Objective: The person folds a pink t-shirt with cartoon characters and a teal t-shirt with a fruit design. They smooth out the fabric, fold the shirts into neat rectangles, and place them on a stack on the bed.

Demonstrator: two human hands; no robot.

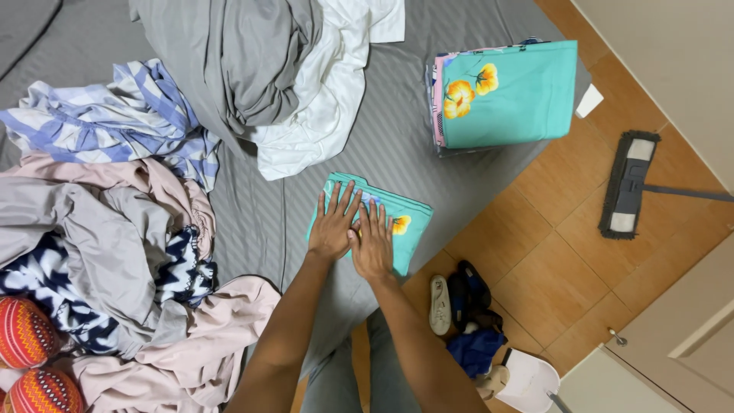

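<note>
Both forearms reach down from the camera; the left hand (334, 227) and right hand (373, 245) lie flat, fingers spread, side by side and touching, gripping nothing, pressed on a small folded teal cloth with an orange flower print (405, 222). That cloth rests on the grey striped bed sheet (382, 138), near the mattress edge, well apart from a larger folded teal floral stack (520, 95) further along. Unfolded laundry is heaped to the left: a blue-and-white striped garment (115, 118) and pink fabric (206, 336). Judgement: pressing is best done with even palm weight, stroking outward from the centre, so creases flatten and the edges stay aligned.
</note>
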